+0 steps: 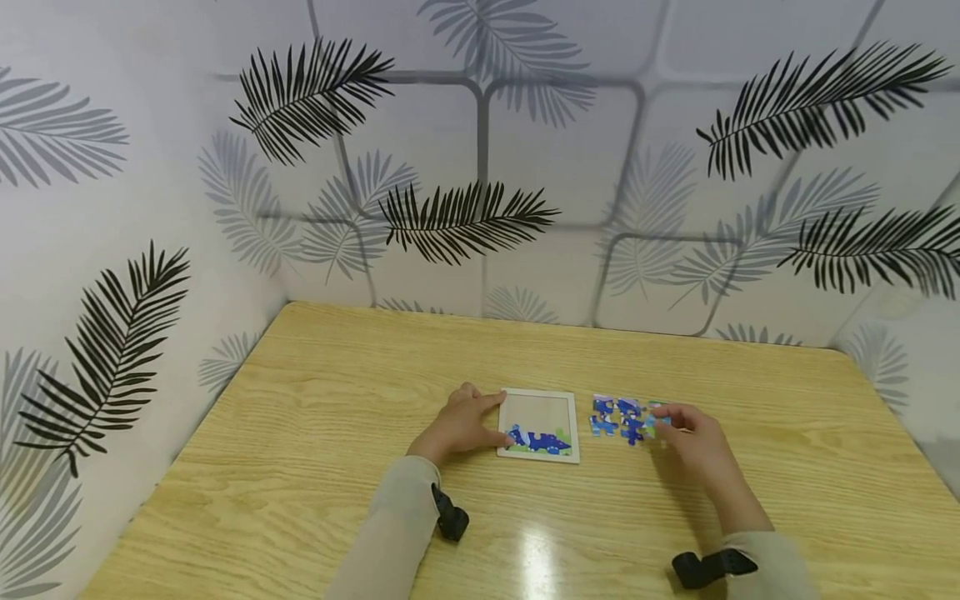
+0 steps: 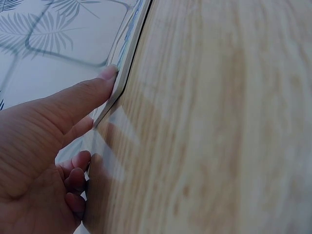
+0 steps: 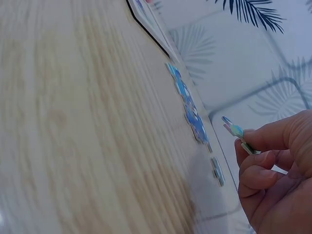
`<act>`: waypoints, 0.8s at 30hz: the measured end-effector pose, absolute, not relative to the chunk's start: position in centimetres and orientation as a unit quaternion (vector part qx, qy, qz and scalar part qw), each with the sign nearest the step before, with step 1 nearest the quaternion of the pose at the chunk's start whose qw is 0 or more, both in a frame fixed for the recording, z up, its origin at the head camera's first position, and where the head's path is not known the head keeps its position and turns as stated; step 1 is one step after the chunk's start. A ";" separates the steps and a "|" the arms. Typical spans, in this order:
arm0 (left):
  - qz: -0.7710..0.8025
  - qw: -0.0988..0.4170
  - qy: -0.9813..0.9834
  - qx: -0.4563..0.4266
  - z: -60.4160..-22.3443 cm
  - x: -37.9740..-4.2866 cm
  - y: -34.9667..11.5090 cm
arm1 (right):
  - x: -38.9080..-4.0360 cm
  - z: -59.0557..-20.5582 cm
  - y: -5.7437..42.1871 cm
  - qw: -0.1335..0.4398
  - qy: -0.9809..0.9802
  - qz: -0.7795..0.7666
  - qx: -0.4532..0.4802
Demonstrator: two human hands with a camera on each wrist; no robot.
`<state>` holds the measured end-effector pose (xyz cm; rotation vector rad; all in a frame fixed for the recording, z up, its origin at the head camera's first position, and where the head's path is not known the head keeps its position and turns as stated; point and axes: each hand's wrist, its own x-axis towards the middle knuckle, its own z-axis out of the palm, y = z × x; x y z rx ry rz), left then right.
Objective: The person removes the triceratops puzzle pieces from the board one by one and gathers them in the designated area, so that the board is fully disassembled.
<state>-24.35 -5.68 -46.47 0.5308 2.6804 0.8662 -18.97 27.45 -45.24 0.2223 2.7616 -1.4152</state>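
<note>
Right wrist: nearly closed right fingers [image 3: 271,136] pinch a puzzle piece [image 3: 237,130], apparently by its edge.

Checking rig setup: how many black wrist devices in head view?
2: left device, on the wrist of the left hand touching the puzzle tray; right device, on the wrist of the right hand pinching a puzzle piece. No others show.

The puzzle tray [image 1: 574,427] lay on the bench [image 1: 360,375], the wall [image 1: 525,279] behind it. Inside the tray, the fitted pieces [image 1: 543,442] ran along its near side. The loose pieces [image 1: 632,430] lay just to the tray's right. The left hand [image 1: 462,419] touched the tray's left rim; the right hand [image 1: 699,440] was at the loose pieces' right end, the held piece [image 3: 237,130] between thumb and finger.
</note>
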 end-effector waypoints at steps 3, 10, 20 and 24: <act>0.304 0.138 0.925 0.182 -46.4 -24.3 -5.7 | -18.9 -45.1 28.1 0.014 0.882 -0.462 0.086; 0.311 0.141 0.922 0.182 -46.5 -24.3 -5.8 | -18.9 -45.6 28.7 0.028 0.881 -0.461 0.104; 0.308 0.141 0.923 0.185 -46.7 -24.4 -5.8 | -19.4 -46.7 28.8 0.013 0.901 -0.423 0.093; 0.306 0.139 0.923 0.186 -46.8 -24.5 -5.8 | -19.6 -46.9 28.8 0.008 0.903 -0.419 0.091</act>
